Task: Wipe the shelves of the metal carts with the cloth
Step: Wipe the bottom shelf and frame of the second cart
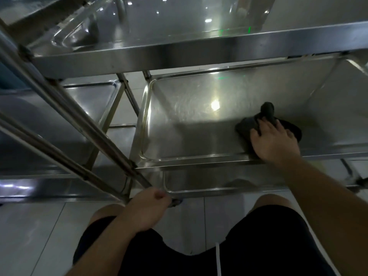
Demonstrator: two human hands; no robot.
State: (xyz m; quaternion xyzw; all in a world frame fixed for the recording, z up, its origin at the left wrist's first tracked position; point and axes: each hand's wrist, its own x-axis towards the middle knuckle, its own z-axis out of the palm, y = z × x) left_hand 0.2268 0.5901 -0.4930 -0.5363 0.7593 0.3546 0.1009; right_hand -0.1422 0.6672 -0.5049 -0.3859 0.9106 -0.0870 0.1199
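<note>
- The person's right hand (273,141) is lying on a dark grey crumpled cloth (249,127), fingers spread fairly wide and pressing it flat rather than curling round it.
- The cloth is sitting on the middle shelf (189,136) of a shiny stainless-steel cart, near the shelf's front lip and toward its right side; one bunched end of the cloth is poking up beyond the fingertips.
- A bright light spot and faint curved smear marks are showing on the shelf surface to the left of the cloth.
- The left hand (148,209) is curling narrowly around a slanted steel tube (111,148) of the cart frame, gripping it at its lower end just beside the bottom shelf (199,188).
- The top shelf (179,48) is spanning the view above, its front edge overhanging the middle shelf.
- A second steel cart (59,116) is standing just to the left, its shelves reflecting the lights.
- The person's knees and black shorts (258,246) are filling the lower part of the view, over a pale tiled floor (35,236).
</note>
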